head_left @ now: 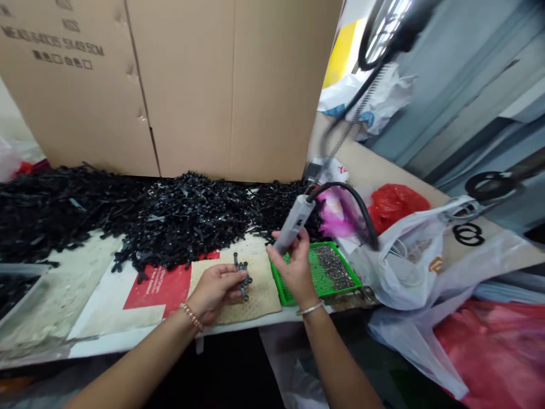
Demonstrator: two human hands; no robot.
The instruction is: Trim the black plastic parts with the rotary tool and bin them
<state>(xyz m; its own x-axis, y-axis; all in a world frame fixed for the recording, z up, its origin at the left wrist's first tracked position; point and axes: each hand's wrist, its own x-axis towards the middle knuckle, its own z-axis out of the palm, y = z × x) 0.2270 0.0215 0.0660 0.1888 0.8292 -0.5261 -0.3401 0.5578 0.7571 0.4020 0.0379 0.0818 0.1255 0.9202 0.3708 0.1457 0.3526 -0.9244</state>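
My left hand (219, 288) pinches a small dark branched plastic part (242, 275) over a tan pad (259, 278) near the table's front edge. Wrapped in my right hand (297, 267) is a grey electric screwdriver (292, 221), its cable running from the upper end. The tool's lower tip is hidden by the hand. Just right of that hand lies a green tray (317, 264) with many small metal screws (336, 267) gathered at its right side. Behind both hands spreads a heap of black plastic parts (191, 210).
A large cardboard box (191, 85) stands behind the heap. A clear bin (25, 295) with black parts sits at the left. On the right are a red plastic bag (395, 204), white plastic bags (409, 267) and a hanging coiled cord (357, 113).
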